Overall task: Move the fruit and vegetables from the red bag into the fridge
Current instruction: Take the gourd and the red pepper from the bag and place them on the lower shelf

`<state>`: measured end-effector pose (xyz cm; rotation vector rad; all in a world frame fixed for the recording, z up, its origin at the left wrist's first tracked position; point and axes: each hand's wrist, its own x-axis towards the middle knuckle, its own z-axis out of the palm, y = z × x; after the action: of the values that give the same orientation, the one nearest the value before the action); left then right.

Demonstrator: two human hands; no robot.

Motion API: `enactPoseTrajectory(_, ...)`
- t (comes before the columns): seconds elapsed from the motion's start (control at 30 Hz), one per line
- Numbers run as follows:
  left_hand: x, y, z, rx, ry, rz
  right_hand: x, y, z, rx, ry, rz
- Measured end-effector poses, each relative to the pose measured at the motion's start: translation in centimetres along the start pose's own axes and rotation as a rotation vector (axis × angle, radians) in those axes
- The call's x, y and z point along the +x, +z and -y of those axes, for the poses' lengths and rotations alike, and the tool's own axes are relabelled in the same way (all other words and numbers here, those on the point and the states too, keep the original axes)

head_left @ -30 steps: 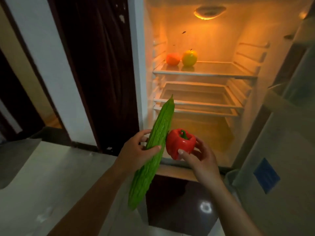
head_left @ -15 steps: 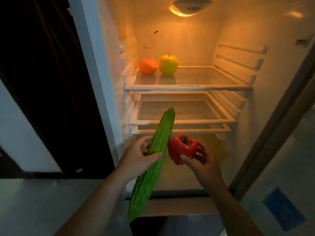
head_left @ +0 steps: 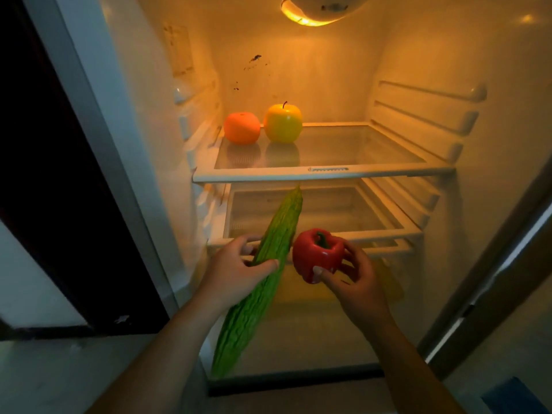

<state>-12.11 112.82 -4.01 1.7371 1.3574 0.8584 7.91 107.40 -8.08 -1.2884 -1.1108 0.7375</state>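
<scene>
My left hand (head_left: 233,270) grips a long green bitter gourd (head_left: 263,282) near its middle, its tip pointing up into the open fridge. My right hand (head_left: 355,282) holds a red bell pepper (head_left: 316,253) beside the gourd, stem up. Both are held in front of the lower shelf (head_left: 388,234). On the upper glass shelf (head_left: 325,171), at the back left, sit an orange (head_left: 242,128) and a yellow apple (head_left: 283,123) side by side. The red bag is out of view.
The fridge interior is lit by a lamp (head_left: 316,10) at the top. The open fridge door (head_left: 504,294) stands to the right. A dark wooden door (head_left: 59,204) is to the left of the fridge. The right part of the upper shelf holds nothing.
The view has moved closer to the fridge, which now fills the frame. Both hands, still holding the gourd and pepper, have advanced toward the lower shelf.
</scene>
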Motion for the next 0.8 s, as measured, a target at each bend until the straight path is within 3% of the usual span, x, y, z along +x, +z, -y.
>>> enactPoseTrajectory(0.5,5.6,0.7,-1.1,0.046,-0.086,-0.183,4.2,-0.2,0.3,-0.009,-0.034,0.02)
enactPoseTrajectory(0.8,5.2,-0.6,-1.5,0.042,-0.134,-0.096,5.3,-0.2,0.4,-0.054,-0.074,0.022)
